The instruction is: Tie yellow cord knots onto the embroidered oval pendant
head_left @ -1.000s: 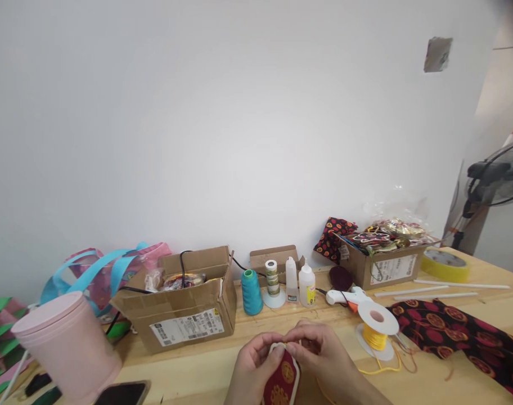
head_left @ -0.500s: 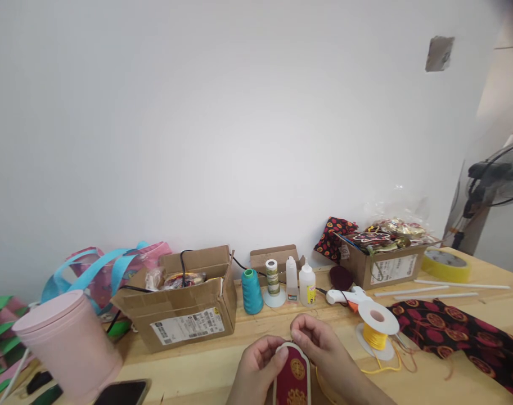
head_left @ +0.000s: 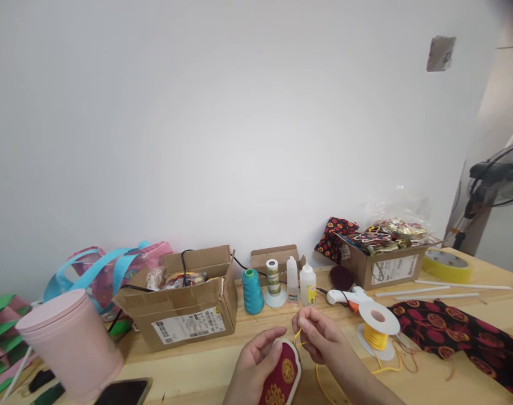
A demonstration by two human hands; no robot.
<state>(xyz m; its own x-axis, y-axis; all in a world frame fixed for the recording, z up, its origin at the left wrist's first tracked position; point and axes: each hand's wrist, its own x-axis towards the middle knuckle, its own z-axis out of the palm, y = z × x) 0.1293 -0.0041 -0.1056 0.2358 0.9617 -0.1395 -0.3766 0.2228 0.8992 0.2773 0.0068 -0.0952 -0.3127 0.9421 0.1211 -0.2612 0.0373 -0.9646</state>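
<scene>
My left hand (head_left: 256, 365) grips a dark red fabric piece (head_left: 283, 376) with gold patterns and a pale border, its rounded end tilted up to the right. Just right of that end, my right hand (head_left: 318, 334) pinches a thin yellow cord (head_left: 297, 334) at the top of the piece. More of the cord loops down below my right wrist and runs toward a white spool of yellow cord (head_left: 377, 332). The lower part of the fabric piece lies outside the view.
Behind my hands stand a teal thread cone (head_left: 252, 292), a ribbon roll (head_left: 273, 278) and two glue bottles (head_left: 307, 284). A glue gun (head_left: 347, 296) lies to their right. Cardboard boxes (head_left: 193, 326), a pink bin (head_left: 71, 349), a phone (head_left: 122, 392) and patterned cloth (head_left: 459, 334) surround the work area.
The fabric piece has tilted, its rounded end leaning right. My right hand has lifted slightly away from its top, and yellow cord now shows between its fingers and the piece.
</scene>
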